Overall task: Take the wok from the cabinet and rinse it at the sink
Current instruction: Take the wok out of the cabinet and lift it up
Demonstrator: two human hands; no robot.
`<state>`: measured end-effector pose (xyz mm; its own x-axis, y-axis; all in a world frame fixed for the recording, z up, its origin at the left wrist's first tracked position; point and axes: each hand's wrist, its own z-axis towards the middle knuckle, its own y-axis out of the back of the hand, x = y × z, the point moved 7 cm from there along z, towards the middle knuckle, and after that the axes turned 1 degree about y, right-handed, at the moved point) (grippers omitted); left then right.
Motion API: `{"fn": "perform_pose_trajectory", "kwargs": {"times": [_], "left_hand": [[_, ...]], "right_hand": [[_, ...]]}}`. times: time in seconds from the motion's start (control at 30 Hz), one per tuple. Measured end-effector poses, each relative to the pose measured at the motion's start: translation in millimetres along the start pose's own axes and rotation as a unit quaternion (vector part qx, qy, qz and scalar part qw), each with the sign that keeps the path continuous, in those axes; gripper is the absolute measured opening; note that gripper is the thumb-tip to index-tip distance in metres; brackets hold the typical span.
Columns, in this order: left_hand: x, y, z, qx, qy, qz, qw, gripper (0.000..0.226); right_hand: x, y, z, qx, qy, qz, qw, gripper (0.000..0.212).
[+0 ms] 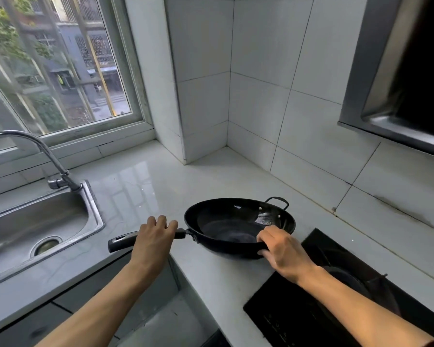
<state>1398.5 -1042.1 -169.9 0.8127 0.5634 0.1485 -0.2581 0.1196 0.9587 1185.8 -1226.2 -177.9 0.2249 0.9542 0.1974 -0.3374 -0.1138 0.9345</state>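
A black wok (233, 225) with a long handle and a small loop handle sits over the white countertop (148, 186), between the sink and the stove. My left hand (154, 236) grips the long handle, fingers curled over it. My right hand (280, 246) grips the wok's near right rim, thumb inside and fingers under. The steel sink (90, 221) lies at the left with its curved faucet (45, 151) behind it.
A black gas stove (298, 309) is set into the counter at the lower right. A range hood (398, 96) hangs at the upper right. Tiled walls form a corner behind the wok. A window stands behind the sink. Grey cabinet fronts run below the counter.
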Motion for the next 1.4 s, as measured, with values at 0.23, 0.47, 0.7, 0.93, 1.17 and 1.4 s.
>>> {"fn": "perform_pose_trajectory", "kwargs": {"times": [0.23, 0.47, 0.7, 0.93, 1.17, 1.4], "left_hand": [[3, -16, 25, -0.008, 0.009, 0.003, 1.000, 0.052], [0, -55, 28, 0.027, 0.012, -0.014, 0.999, 0.057], [-1, -90, 4, 0.064, 0.026, -0.045, 0.997, 0.052], [-2, -109, -12, 0.092, 0.025, -0.053, 0.994, 0.051], [-3, -112, -20, 0.120, 0.022, -0.052, 0.991, 0.046], [-18, -82, -32, 0.114, 0.024, -0.052, 0.992, 0.047]], "right_hand": [[-14, -12, 18, -0.019, -0.006, -0.013, 1.000, 0.037], [-22, -50, 16, 0.042, -0.018, -0.047, 0.998, 0.035], [-14, -101, -14, 0.145, -0.051, -0.063, 0.986, 0.041], [-13, -108, -24, 0.154, -0.110, -0.015, 0.982, 0.035], [-13, -101, -36, 0.143, -0.109, 0.044, 0.983, 0.035], [-10, -72, -49, 0.106, -0.094, 0.045, 0.989, 0.051]]}}
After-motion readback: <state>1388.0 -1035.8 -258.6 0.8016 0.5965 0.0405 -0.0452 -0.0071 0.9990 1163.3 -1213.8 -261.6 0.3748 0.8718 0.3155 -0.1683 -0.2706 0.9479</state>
